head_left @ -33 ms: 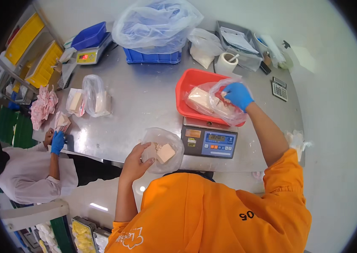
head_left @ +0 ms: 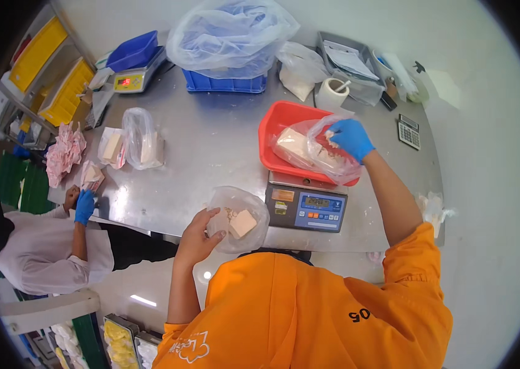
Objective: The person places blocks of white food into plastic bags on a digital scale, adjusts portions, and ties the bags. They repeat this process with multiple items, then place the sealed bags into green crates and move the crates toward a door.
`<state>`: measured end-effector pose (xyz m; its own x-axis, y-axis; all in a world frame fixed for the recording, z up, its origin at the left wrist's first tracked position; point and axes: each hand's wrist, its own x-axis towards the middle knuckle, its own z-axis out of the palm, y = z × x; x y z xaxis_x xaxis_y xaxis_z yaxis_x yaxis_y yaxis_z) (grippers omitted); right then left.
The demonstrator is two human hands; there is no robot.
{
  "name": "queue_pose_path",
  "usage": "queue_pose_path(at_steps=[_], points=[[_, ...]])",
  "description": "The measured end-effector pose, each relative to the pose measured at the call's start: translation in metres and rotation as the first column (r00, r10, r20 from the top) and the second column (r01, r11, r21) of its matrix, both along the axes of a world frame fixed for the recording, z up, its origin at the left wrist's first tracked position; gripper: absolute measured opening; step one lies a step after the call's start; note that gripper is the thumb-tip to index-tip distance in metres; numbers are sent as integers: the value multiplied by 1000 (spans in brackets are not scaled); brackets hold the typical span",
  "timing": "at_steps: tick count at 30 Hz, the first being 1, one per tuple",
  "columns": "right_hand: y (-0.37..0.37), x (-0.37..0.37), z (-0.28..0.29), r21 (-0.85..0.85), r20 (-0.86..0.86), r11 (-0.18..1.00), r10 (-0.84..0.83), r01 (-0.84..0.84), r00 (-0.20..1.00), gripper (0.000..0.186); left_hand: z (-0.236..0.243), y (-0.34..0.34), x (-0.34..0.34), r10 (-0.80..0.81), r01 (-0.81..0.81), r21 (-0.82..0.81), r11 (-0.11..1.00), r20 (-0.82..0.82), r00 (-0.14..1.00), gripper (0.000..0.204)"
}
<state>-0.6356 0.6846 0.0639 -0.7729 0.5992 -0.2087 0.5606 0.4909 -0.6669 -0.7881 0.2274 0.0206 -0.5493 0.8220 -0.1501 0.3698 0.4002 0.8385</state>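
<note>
My bare left hand (head_left: 197, 237) grips the edge of a clear plastic bag (head_left: 218, 202), thumb inside its mouth. In that bag lie a pale block (head_left: 242, 225) and small crumbs. Over the red tray (head_left: 266, 132), my blue-gloved right hand (head_left: 351, 140) reaches into another plastic bag (head_left: 349, 166). Its fingertips are pinched on pale crumbly bits (head_left: 332, 138), partly hidden by the glove. Larger pale blocks (head_left: 292, 142) sit at the left in the tray's bag. The tray rests on a dark-fronted digital scale (head_left: 306, 209).
A co-worker (head_left: 57, 246) at the left handles a wrapped block (head_left: 92, 175). Bagged blocks (head_left: 149, 147) stand nearby on the steel table (head_left: 210, 141). Behind are a blue crate (head_left: 223, 83), a second scale (head_left: 130, 81) and a white mortar (head_left: 332, 95). A calculator (head_left: 408, 132) lies right.
The view has shifted very slightly. Pale bits show more plainly at my right fingertips, which have moved a little. My left hand and its bag stay the same.
</note>
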Motion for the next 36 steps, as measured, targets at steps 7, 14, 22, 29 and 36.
queue_pose_path(at_steps=[7, 14, 22, 29, 36], points=[[-108, -23, 55, -400, -469, 877, 53, -265, 882, 24, -11, -6, 5, 56, -56, 13, 998, -10, 998, 69], [-264, -69, -120, 317, -172, 780, 606, -539, 776, 17, -21, 10, 10, -18, 29, 64, 998, -159, 987, 78], [-271, -78, -133, 372, -204, 787, 586, -492, 784, 12, -7, 1, 9, 47, -46, -10, 999, 55, 997, 75], [-261, -74, -109, 163, -280, 867, 498, -470, 821, 20, 1, 5, 4, 73, -75, 27, 997, 53, 996, 74], [-193, -57, -23, -531, -451, 738, 172, -417, 876, 25, 2, 3, -3, 116, -129, 132, 983, 103, 988, 75]])
